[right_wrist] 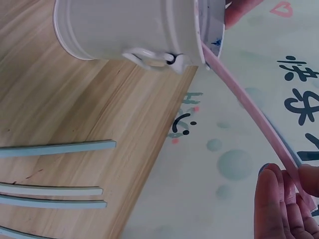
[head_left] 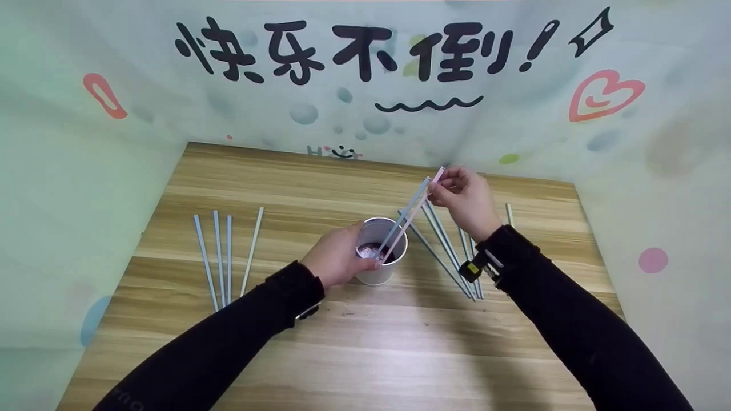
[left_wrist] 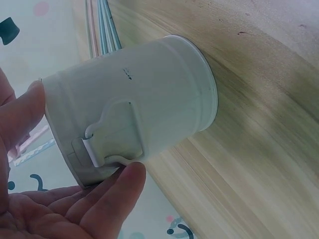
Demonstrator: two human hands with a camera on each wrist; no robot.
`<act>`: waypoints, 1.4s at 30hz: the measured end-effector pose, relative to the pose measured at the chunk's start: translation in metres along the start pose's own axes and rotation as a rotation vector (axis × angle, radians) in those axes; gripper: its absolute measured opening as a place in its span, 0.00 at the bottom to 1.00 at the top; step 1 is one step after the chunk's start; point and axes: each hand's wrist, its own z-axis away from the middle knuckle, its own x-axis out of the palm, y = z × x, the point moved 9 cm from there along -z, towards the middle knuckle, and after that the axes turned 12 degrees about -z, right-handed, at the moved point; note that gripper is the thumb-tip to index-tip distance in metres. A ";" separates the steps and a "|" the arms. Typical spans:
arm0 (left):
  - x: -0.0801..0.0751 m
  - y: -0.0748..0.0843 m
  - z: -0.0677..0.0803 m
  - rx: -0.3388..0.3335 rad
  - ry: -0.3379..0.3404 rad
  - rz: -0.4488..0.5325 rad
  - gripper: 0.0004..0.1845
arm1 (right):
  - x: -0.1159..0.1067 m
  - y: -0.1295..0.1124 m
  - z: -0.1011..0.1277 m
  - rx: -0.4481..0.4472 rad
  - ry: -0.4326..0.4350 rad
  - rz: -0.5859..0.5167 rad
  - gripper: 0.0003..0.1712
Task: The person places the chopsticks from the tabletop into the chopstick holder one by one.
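Observation:
A small white metal bucket (head_left: 378, 268) stands mid-table on the wooden table (head_left: 365, 342). My left hand (head_left: 337, 256) grips its side; the left wrist view shows my fingers (left_wrist: 107, 201) curled round the bucket (left_wrist: 134, 119). My right hand (head_left: 465, 197) pinches the top of a pink strip (head_left: 416, 206) whose lower end sits inside the bucket, beside a blue strip (head_left: 406, 212) leaning there. In the right wrist view the pink strip (right_wrist: 249, 107) bends from the bucket (right_wrist: 134, 30) to my fingertips (right_wrist: 279, 204).
Several pale blue strips (head_left: 220, 257) lie in a row on the table's left. More blue strips (head_left: 448, 251) lie fanned out under my right wrist. A printed backdrop (head_left: 365, 74) closes off the table's far side and both flanks.

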 end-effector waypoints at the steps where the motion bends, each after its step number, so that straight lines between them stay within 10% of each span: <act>1: 0.000 0.000 0.000 0.000 -0.002 0.002 0.37 | 0.001 0.001 0.000 0.000 -0.001 0.002 0.15; 26: 0.002 -0.003 0.000 -0.015 -0.015 0.001 0.41 | 0.017 0.018 -0.001 0.040 -0.063 0.055 0.18; 42: 0.002 -0.003 0.000 -0.021 -0.009 -0.009 0.40 | -0.023 0.024 0.004 0.061 -0.046 0.154 0.18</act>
